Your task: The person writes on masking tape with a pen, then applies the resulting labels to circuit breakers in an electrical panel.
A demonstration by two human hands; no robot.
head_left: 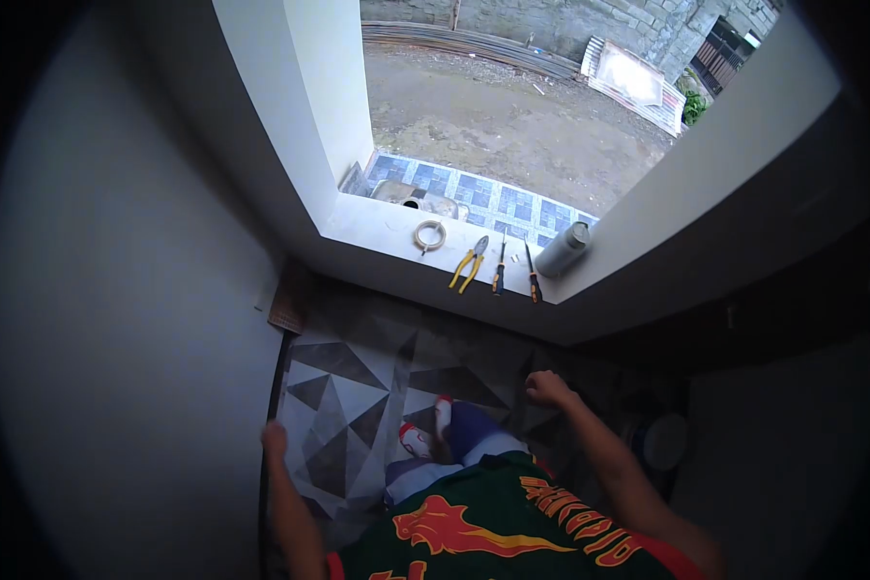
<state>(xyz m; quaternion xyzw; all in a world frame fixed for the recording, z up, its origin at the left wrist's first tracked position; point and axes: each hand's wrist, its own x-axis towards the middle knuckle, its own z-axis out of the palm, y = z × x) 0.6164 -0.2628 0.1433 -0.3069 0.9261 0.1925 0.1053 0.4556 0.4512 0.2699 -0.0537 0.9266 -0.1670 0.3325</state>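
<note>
L hand (275, 437) was at the person's L side, near the L wall (116, 290); finger opening & contents: couldn't tell. R hand (548, 387) was extended fwd of the body, its fingers apparently curled inward; degree of closure & contents likewise couldn't be told. Both hands were over the patterned floor (372, 387), apart from the window sill (358, 220). Tools were set on the sill in a row, L to R. Item 1: pale ring-shaped coil (430, 235), lying flat btwn the L corner & the sill's mid-length. Item 2: pliers (469, 266), yellow hndls toward the inner edge, jaws toward the outer edge. Item 3: L screwdriver (499, 278), black/orange hndl at the inner edge, shaft toward the outer edge. Item 4: R screwdriver (535, 282), same orientation, near the inner R corner; small pale pcs. (514, 258) lay btwn items 3 & 4. Item 5: gray cylinder (563, 249), apparently upright, at the sill's R end, just beside item 4. Beyond the outer edge, toward its L corner, was a metal unit (416, 198) w/ a dark opening, on blue/white exterior tiling (512, 201).
</note>
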